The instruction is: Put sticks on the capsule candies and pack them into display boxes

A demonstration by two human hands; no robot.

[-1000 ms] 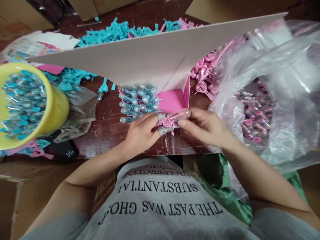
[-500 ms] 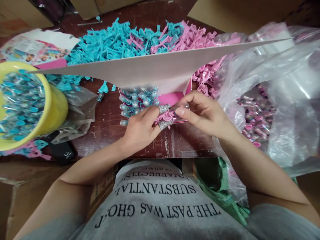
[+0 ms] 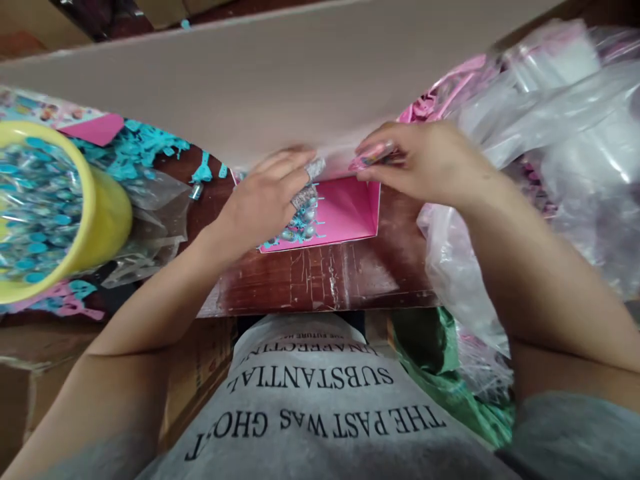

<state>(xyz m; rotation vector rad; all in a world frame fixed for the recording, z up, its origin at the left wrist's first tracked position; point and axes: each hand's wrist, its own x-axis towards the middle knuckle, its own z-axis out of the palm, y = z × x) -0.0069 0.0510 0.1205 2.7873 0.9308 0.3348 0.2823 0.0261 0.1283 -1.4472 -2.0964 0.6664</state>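
My left hand (image 3: 265, 197), with glittery tape on two fingertips, reaches into the pink box (image 3: 345, 210) and lies over the blue-capped tubes (image 3: 300, 230) inside; its fingers are stretched forward against the box's raised grey lid (image 3: 280, 87). My right hand (image 3: 425, 163) hovers at the box's back right corner, fingers pinched on a small clear tube with a pink clip (image 3: 373, 157). The lid hides most of the table behind the box.
A yellow tub (image 3: 107, 220) full of blue-capped tubes stands at the left beside crumpled clear plastic (image 3: 160, 207). Loose blue clips (image 3: 140, 143) lie behind it. A large clear bag (image 3: 565, 153) with pink tubes fills the right. The table's front edge (image 3: 320, 303) is near my body.
Both hands moved forward from the table's front to the box. The tube with the pink clip went along in my right hand. My view dipped, so the lid now covers the piles of clips.
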